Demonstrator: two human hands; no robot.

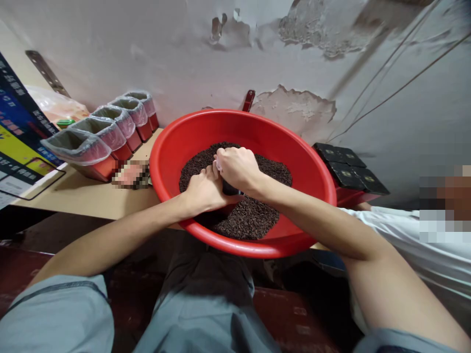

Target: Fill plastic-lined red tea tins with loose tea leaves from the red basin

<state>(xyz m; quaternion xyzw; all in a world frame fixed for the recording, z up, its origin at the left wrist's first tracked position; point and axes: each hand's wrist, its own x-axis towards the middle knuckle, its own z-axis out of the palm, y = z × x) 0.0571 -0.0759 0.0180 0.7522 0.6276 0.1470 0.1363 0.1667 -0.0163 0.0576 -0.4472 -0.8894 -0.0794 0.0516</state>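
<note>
A large red basin point(312, 171) holds a heap of dark brown granules point(253, 218). Over the heap, my left hand point(208, 191) wraps round a small dark container point(230, 188), which shows only in part between my hands. My right hand point(239, 169) is closed at the container's top, with a bit of clear plastic point(219, 162) showing at its fingers. The fingertips of both hands are mostly hidden, and the hands touch each other.
Several red containers lined with clear plastic point(97, 164) stand on the tan board point(110, 201) at left, beside a printed box point(22, 132). Black-topped containers point(349, 169) sit right of the basin. A person in a white garment point(412, 235) is at far right. A peeling wall rises behind.
</note>
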